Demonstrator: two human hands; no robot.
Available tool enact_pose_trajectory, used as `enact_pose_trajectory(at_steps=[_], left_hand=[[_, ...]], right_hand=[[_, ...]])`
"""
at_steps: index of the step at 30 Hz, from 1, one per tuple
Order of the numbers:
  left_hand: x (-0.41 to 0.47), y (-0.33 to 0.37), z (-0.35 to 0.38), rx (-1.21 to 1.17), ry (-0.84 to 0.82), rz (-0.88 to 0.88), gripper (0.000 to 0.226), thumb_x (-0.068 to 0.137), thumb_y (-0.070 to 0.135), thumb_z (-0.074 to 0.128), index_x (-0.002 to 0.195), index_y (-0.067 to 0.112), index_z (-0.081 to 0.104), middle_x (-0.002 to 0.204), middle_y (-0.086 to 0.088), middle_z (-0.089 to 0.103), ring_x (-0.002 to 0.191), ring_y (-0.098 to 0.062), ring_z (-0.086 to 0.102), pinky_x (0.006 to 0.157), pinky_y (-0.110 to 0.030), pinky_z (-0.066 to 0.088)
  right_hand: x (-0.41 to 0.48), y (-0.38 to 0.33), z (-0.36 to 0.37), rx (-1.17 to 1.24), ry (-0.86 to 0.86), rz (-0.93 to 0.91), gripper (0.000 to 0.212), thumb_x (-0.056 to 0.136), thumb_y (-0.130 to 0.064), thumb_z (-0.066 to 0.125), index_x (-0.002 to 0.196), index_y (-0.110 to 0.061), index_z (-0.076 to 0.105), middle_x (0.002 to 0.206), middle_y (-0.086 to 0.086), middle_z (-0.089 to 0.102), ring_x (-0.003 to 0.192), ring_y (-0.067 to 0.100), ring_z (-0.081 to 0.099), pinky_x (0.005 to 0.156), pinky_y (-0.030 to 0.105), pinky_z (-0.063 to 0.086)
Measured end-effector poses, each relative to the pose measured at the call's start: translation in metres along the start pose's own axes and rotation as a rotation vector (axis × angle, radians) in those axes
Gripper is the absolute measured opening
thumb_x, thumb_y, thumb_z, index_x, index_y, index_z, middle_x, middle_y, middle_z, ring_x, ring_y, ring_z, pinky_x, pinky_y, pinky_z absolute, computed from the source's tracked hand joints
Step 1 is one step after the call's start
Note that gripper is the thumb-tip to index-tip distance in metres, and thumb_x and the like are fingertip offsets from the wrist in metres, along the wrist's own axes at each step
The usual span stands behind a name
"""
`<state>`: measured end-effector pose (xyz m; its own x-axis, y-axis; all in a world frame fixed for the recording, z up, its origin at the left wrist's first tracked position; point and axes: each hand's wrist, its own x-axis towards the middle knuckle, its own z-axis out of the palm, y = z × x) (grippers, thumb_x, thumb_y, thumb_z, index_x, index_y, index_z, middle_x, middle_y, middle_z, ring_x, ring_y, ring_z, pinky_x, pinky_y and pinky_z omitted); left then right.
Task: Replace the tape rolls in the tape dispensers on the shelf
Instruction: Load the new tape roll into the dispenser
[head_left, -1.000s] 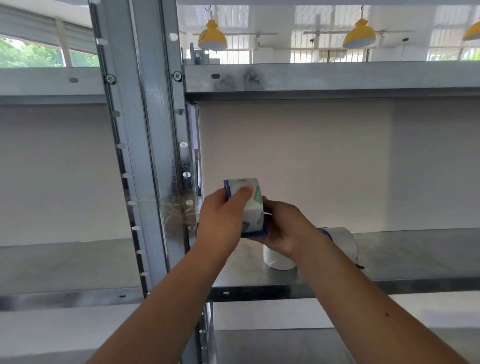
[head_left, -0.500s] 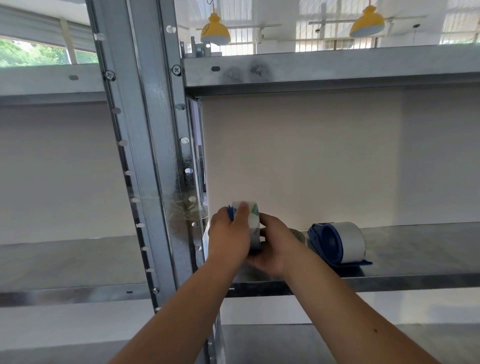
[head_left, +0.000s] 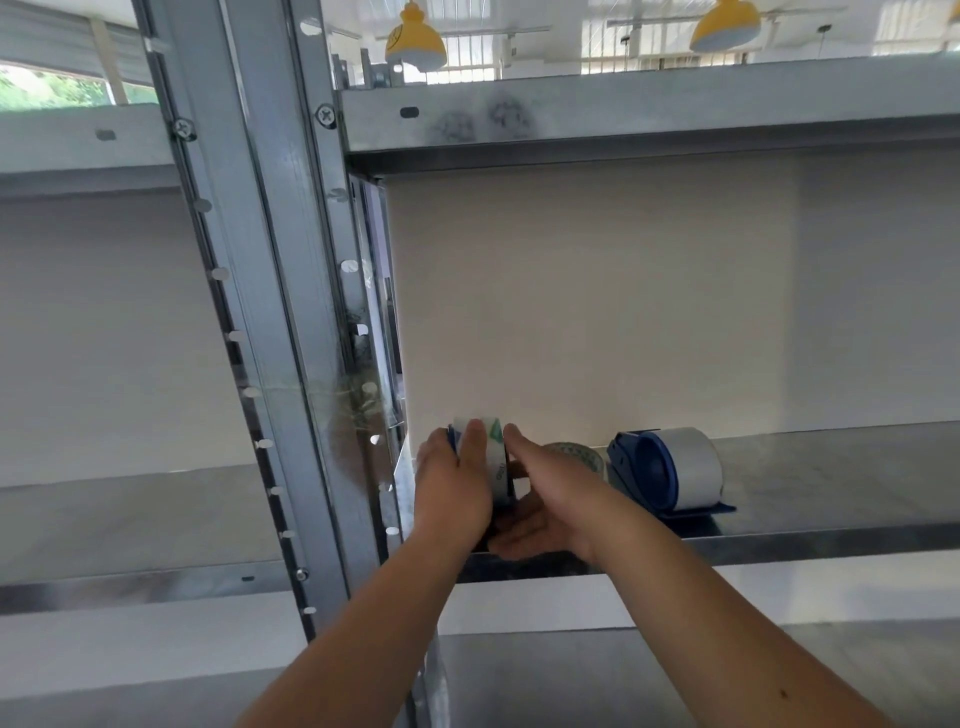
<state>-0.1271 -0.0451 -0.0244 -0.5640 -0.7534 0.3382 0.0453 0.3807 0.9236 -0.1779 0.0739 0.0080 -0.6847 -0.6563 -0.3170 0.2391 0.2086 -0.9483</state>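
Note:
A blue tape dispenser with a white roll (head_left: 496, 457) stands low over the metal shelf (head_left: 831, 483), close to the upright post. My left hand (head_left: 454, 483) wraps its left side, thumb over the top of the roll. My right hand (head_left: 545, 493) cups its right side and bottom, so most of the blue body is hidden. Just behind my right hand lies a clear tape roll (head_left: 576, 454) flat on the shelf. A second blue dispenser with a white roll (head_left: 670, 473) stands on the shelf to the right.
A grey steel upright post (head_left: 291, 338) with holes rises just left of my hands. Another shelf board (head_left: 623, 114) spans overhead and a lower shelf (head_left: 571, 670) lies beneath my forearms. A pale back wall closes the bay.
Both hands have lowered the held dispenser from chest height down to the shelf surface. The second dispenser and the clear roll have come into view behind them.

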Motion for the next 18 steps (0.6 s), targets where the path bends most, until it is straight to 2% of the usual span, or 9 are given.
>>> enact_pose_trajectory(at_steps=[3,5,7,13,16,18], left_hand=[[-0.009,-0.003,0.001,-0.006,-0.015,0.003,0.037,0.100,0.054,0.048,0.087,0.022,0.060,0.089,-0.008,0.067,0.082,-0.025,0.066,0.068,-0.039,0.050],[-0.016,-0.003,-0.001,-0.025,-0.024,-0.016,0.044,0.091,0.062,0.045,0.086,0.022,0.061,0.088,-0.010,0.067,0.079,-0.027,0.064,0.072,-0.046,0.052],[-0.020,-0.002,-0.003,-0.049,-0.026,-0.036,0.049,0.084,0.067,0.043,0.085,0.021,0.062,0.086,-0.012,0.067,0.075,-0.026,0.062,0.071,-0.045,0.051],[-0.024,-0.001,-0.004,-0.074,-0.007,-0.067,0.038,0.098,0.052,0.052,0.087,0.017,0.062,0.075,-0.005,0.063,0.065,-0.018,0.058,0.058,-0.031,0.043],[-0.026,0.000,-0.004,-0.090,-0.001,-0.089,0.044,0.099,0.056,0.053,0.090,0.014,0.063,0.073,-0.004,0.061,0.060,-0.014,0.056,0.055,-0.030,0.043],[-0.028,-0.001,-0.005,-0.107,0.007,-0.096,0.045,0.099,0.059,0.052,0.093,0.015,0.064,0.072,0.000,0.060,0.056,-0.006,0.055,0.056,-0.028,0.043]], right_hand=[[-0.004,-0.002,-0.012,-0.216,0.135,-0.069,0.083,0.090,-0.077,0.049,0.141,-0.012,0.056,0.077,0.024,0.079,0.065,0.037,0.079,0.056,0.041,0.064],[-0.007,-0.001,-0.017,-0.297,0.147,-0.098,0.083,0.089,-0.079,0.046,0.138,-0.014,0.058,0.072,0.020,0.079,0.062,0.034,0.079,0.054,0.038,0.062],[-0.008,0.002,-0.017,-0.362,0.144,-0.114,0.082,0.087,-0.083,0.043,0.133,-0.017,0.060,0.069,0.016,0.079,0.060,0.031,0.079,0.053,0.038,0.063],[-0.013,0.004,-0.015,-0.396,0.163,-0.137,0.083,0.080,-0.087,0.044,0.120,-0.018,0.064,0.071,0.013,0.079,0.058,0.029,0.079,0.053,0.043,0.065],[-0.017,0.005,-0.015,-0.450,0.171,-0.149,0.081,0.079,-0.088,0.042,0.117,-0.020,0.065,0.078,0.014,0.080,0.058,0.027,0.078,0.053,0.041,0.065],[-0.021,0.004,-0.016,-0.472,0.180,-0.167,0.080,0.082,-0.087,0.041,0.117,-0.020,0.066,0.080,0.013,0.080,0.058,0.025,0.079,0.054,0.039,0.065]])
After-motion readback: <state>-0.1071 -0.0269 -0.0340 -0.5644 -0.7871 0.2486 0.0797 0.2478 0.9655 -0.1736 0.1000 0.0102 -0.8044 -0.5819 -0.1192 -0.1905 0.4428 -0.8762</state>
